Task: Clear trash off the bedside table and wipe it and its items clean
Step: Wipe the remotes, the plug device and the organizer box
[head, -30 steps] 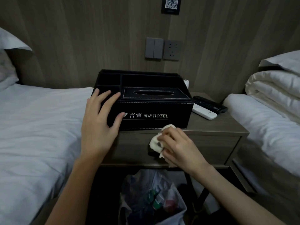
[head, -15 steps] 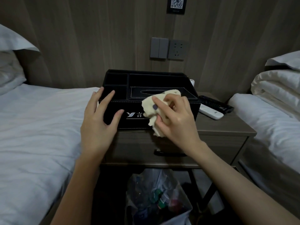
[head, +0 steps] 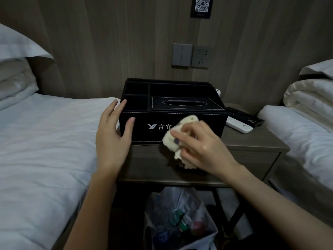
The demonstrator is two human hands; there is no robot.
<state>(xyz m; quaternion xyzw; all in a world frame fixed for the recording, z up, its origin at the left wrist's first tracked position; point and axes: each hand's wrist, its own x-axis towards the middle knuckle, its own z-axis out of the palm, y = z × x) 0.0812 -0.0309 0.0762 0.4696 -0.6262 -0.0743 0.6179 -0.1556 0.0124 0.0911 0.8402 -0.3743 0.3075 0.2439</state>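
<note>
L hand (head: 112,139) flat, fingers straight, on box (head: 140,120) front-left corner. R hand (head: 203,147) grips cloth (head: 182,130) on box front, over table (head: 255,143) front edge. Bare top in front of remotes (head: 241,120).

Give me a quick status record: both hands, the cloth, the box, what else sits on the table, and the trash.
left hand: braces the box's left front corner, fingers straight
right hand: grips the cloth, pressed against the box's front face over the printed logo
box: black, upright on the table, tissue slot on top
other items: black remote and white remote, side by side to the right of the box
trash bag: on the floor under the table, mixed litter inside
step: wiping the box's front
</note>
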